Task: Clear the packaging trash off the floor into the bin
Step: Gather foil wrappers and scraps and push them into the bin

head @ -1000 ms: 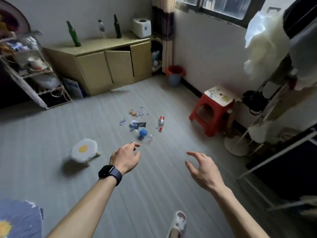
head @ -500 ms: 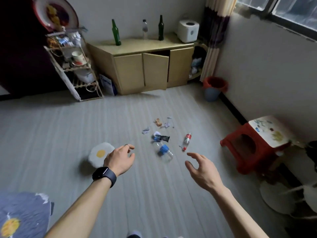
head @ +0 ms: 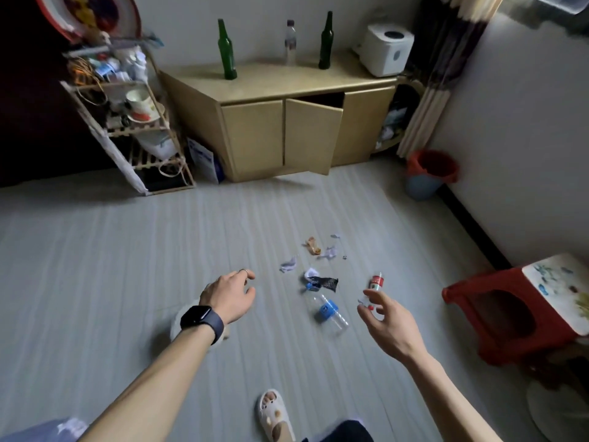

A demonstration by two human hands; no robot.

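Head view: our left hand and right hand hang above the floor, fingers loosely spread, gripping nothing. The trash lies just ahead: a clear bottle, a red bottle, a black wrapper and scraps beyond. We should crouch, grip the bottles first, then gather the scraps. The bin stands well apart by the wall, and a stool and an open cabinet door flank the way.

I see a tan cabinet against the far wall, its middle door ajar. On top stand a green bottle, a clear bottle, a darker green bottle and a white appliance. A cluttered wooden rack stands left of it, and a red stool sits by the right wall.
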